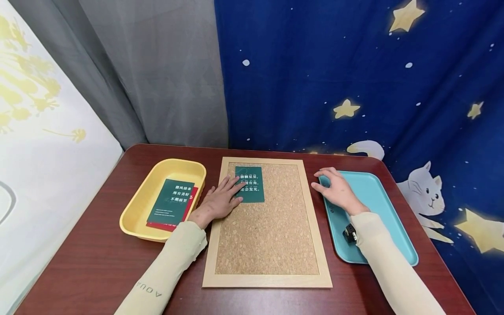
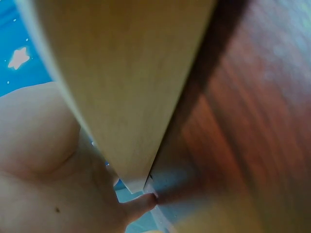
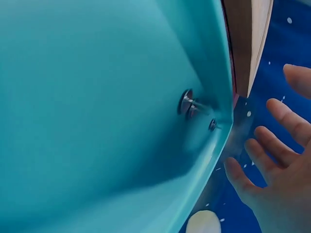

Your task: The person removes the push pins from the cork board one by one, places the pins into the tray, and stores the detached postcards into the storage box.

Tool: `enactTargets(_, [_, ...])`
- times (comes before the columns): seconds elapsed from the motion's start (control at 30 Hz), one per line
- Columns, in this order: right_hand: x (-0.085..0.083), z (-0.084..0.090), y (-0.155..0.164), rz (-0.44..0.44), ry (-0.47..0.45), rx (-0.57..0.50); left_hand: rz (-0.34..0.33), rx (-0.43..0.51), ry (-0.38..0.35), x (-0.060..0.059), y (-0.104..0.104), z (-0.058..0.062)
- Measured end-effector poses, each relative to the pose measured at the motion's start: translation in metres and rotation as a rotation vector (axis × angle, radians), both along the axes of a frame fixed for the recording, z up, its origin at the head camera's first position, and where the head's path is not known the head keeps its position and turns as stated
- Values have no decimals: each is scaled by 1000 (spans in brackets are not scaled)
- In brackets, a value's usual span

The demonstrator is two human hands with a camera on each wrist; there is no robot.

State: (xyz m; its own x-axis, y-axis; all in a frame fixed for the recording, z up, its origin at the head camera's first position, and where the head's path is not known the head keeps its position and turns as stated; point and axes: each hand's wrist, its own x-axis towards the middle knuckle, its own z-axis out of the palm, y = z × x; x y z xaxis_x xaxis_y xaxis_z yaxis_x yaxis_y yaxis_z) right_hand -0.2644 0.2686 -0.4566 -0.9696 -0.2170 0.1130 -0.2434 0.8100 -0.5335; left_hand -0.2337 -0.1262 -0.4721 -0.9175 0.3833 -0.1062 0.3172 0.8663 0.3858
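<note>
A cork board (image 1: 271,227) in a pale wooden frame (image 1: 313,218) lies in the middle of the dark red table. A green card (image 1: 253,175) with white writing lies on its upper left part. My left hand (image 1: 222,197) presses straight fingers flat on that card's left side. My right hand (image 1: 336,190) hovers with arched, spread fingers over the far left corner of a teal tray (image 1: 378,205) and holds nothing. In the right wrist view two metal pins (image 3: 187,103) lie in that tray corner, just clear of the fingers (image 3: 272,160).
A yellow tray (image 1: 134,210) stands left of the board, holding a green card (image 1: 171,201) on top of a red card (image 1: 192,199). Curtains hang close behind the table's far edge. The left wrist view is filled by the board's frame (image 2: 121,73) and table (image 2: 252,121).
</note>
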Motion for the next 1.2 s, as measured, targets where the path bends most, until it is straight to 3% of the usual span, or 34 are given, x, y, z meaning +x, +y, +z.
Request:
enactTargets(0.5, [4,1,-40,129,18,214,6,5,-8,1,1,0])
enactTargets(0.87, [8,-3,-61,181,8,229,6,16,4,0,1,1])
enactTargets(1.2, [12,-8,-71,238,-83,255,7,9,0,2,1,2])
